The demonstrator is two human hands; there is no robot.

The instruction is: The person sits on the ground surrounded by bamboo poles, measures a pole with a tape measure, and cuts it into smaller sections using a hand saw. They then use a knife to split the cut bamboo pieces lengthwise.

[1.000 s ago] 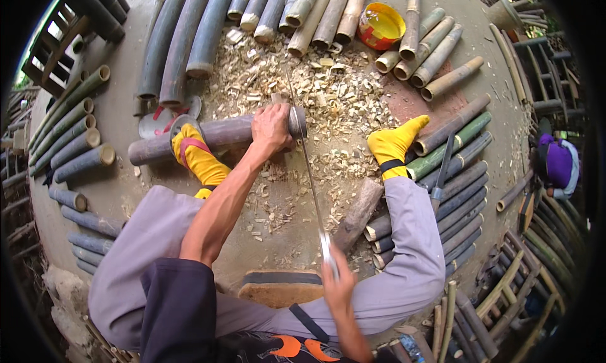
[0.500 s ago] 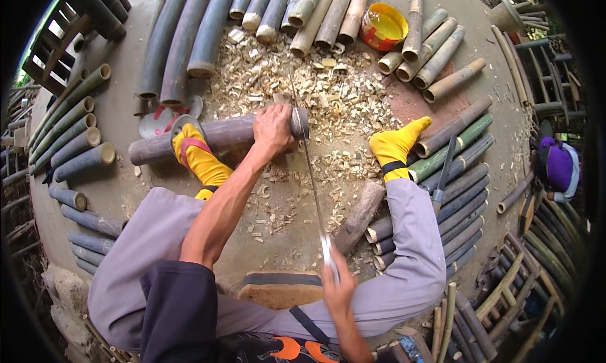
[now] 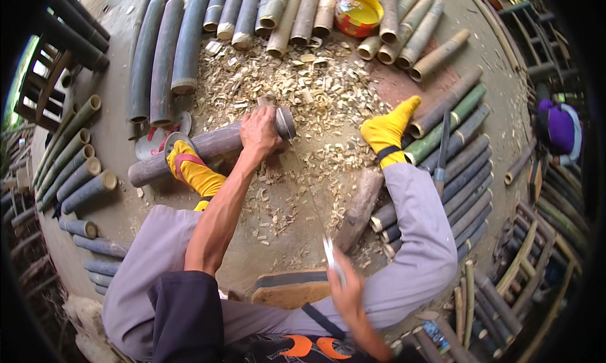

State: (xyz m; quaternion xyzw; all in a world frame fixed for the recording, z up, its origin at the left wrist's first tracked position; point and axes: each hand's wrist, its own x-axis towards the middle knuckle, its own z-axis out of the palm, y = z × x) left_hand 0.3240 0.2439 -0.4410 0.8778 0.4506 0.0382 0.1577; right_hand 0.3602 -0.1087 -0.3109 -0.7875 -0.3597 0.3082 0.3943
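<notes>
A dark bamboo pole [image 3: 211, 145] lies slantwise on the ground at centre left. My left hand [image 3: 260, 133] presses down on it near its right end, fingers wrapped over the top. My left foot in a yellow sock [image 3: 201, 177], with a red-strapped sandal, rests against the pole further left. My right hand [image 3: 347, 284], blurred, grips a hand saw [image 3: 329, 252] by its pale handle. The thin, blurred saw blade runs toward the pole's end, just right of my left hand. A short, thin piece [image 3: 266, 100] shows behind the pole.
Wood chips [image 3: 297, 85] cover the ground ahead. Bamboo lengths [image 3: 189, 41] line the far side and both flanks. A red and yellow tub [image 3: 358, 13] stands at the back. A long blade with a handle [image 3: 444, 152] lies across poles at right, beyond my right foot [image 3: 388, 129].
My right hand has drawn the saw back toward me, away from the pole's end. My left hand stays on the pole. The whole view has shifted and turned slightly.
</notes>
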